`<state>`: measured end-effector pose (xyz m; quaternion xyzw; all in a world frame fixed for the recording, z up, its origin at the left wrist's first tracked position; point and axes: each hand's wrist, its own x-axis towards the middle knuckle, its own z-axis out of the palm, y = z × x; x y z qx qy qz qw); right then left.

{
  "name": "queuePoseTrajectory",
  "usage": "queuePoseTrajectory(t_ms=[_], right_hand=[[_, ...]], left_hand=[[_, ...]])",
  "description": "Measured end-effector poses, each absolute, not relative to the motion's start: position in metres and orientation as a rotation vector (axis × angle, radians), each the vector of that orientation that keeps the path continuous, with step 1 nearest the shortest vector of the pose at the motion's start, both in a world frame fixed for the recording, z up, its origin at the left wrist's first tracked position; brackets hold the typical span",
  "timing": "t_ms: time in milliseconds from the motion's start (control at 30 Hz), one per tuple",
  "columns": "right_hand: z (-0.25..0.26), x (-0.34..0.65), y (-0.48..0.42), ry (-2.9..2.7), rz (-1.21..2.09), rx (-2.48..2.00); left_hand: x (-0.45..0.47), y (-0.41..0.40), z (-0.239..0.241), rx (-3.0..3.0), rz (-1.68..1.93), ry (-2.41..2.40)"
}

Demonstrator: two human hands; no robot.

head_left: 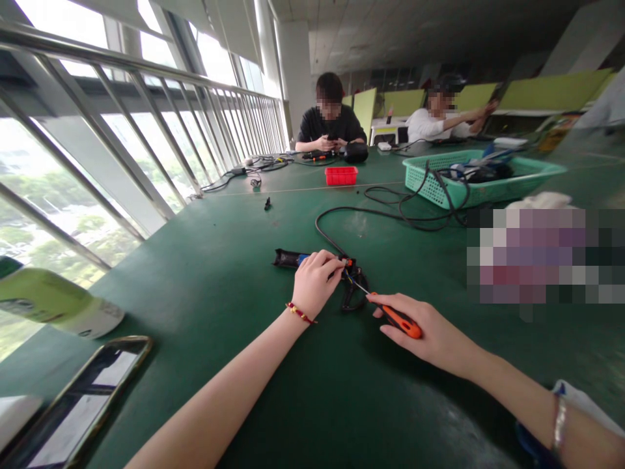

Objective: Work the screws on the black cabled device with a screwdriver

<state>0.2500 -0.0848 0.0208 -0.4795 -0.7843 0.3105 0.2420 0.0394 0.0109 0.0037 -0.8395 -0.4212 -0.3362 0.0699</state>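
A black elongated device [288, 258] with a cable lies on the green table [219, 286]. My left hand [315, 281] rests on its right end, fingers closed over it, holding it down. My right hand [430, 332] is closed round an orange-handled screwdriver [398, 319]. The screwdriver's thin metal tip points up-left into the device's open black part [352, 286] beside my left fingers. A black cable [371, 212] runs from the device toward a basket.
A teal basket [527, 176] with cables stands at the right, a small red tray [341, 175] further back. A phone [83, 404] lies near the left front edge. Two people sit at the far end. A railing and windows line the left side.
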Motion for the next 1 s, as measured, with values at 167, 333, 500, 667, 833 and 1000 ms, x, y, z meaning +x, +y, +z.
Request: queuePoseTrajectory(t_ms=[167,333,500,667,833,1000], right_hand=[[0.024,0.248,-0.088,-2.103,0.855,-1.339],[0.028,0.248,-0.090,-1.879,0.767,-1.336],[0.028,0.255,-0.093,-1.625,0.529,-1.344],[0.024,0.258,-0.094,-1.484,0.363,-1.302],[0.019,0.254,-0.089,-1.611,0.223,-1.207],[0.018,0.252,-0.088,-1.672,0.132,-1.172]], left_hand=[[0.039,0.009,0.004,-2.487,-0.874,-1.192],[0.033,0.011,0.010,-2.528,-0.684,-1.030],[0.009,0.024,0.014,-2.659,-0.774,-1.060],[-0.010,0.039,0.010,-2.693,-0.727,-1.314],[0.002,0.036,0.011,-2.646,-0.692,-1.410],[0.020,0.025,0.011,-2.537,-0.685,-1.409]])
